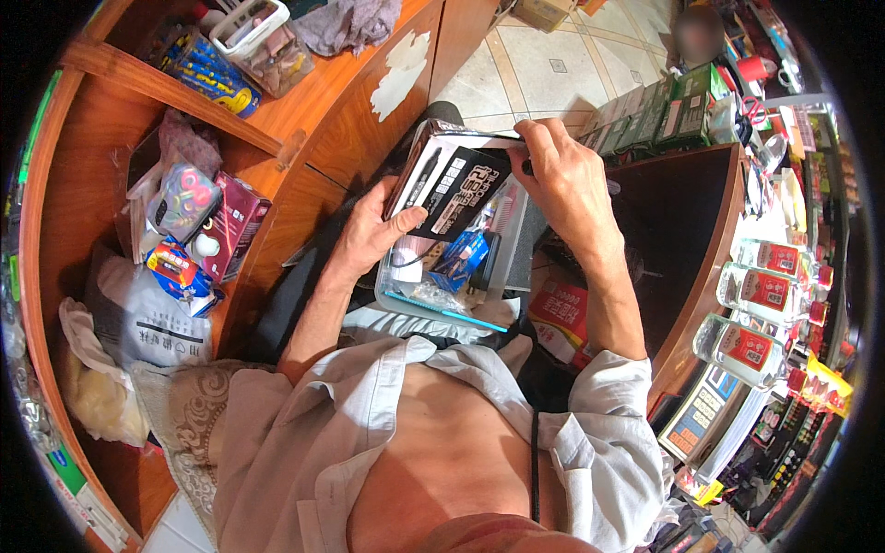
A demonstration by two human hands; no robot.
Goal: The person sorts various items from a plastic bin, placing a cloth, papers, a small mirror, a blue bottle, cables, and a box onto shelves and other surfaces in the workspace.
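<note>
A black-and-white cardboard box [453,190], printed with a pen or marker and writing, is held tilted above my lap. My left hand [377,231] grips its left side, the thumb lying across the lower front. At the upper right corner, the fingers of my right hand [563,180] are bent over the box's edge; the fingertips are partly hidden. Below the box sits a clear plastic bin [453,316] of small goods. Inside the bin, a small blue box [462,259] lies among plastic bags, and a pink comb [507,211] shows near the right wall.
Wooden shelving [269,200] on the left holds a maroon box [235,225] and a jar of small items [183,200]. Clear bottles with red labels [750,345] and a calculator [702,411] line the counter at right. A red carton [556,318] lies below. A person [698,34] is at far right.
</note>
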